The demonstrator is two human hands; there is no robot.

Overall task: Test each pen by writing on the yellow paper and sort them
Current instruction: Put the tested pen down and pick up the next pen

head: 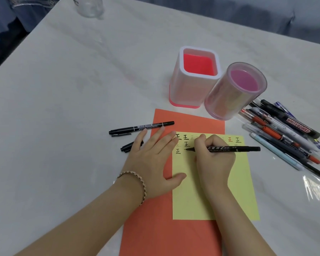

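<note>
At 11 o'clock on the table (pixel 63 89), clear bottle (pixel 90 6): we see only its lower part, cut off by the frame edge.
Capped black pen (pixel 141 127): it lies flat at 10 o'clock from the yellow paper (pixel 211 200), with its right end over the top edge of the orange paper (pixel 164 237).
Loose cap (pixel 129 146): black, on the table at 9 o'clock from the yellow paper, partly hidden by the left hand (pixel 151 163).
Left hand: we find it palm down, fingers straight and spread, holding nothing. It presses on the orange paper, with its fingertips at the yellow paper's 11 o'clock corner and its thumb on the left edge.
Bracelet (pixel 137 183): a chain on the left wrist.
Orange paper: under the yellow paper, showing at its 12, 9 and 6 o'clock sides.
Yellow paper: rows of written marks run along its top, mostly black, one orange-red.
Right hand (pixel 214 159): resting on the yellow paper, fingers curled round the uncapped black pen (pixel 235 149).
Uncapped black pen: the tip points to 9 o'clock and touches the yellow paper in the third row of marks.
Square holder (pixel 190 89): white with a red inside, upright at 12 o'clock from the papers.
Round holder (pixel 227 100): clear with a pink base, upright just beside the square holder at its 4 o'clock.
Pile of pens (pixel 284 145): we see them criss-crossed on the table at 2 o'clock from the yellow paper, with a whiteboard marker (pixel 297 125) among them.
</note>
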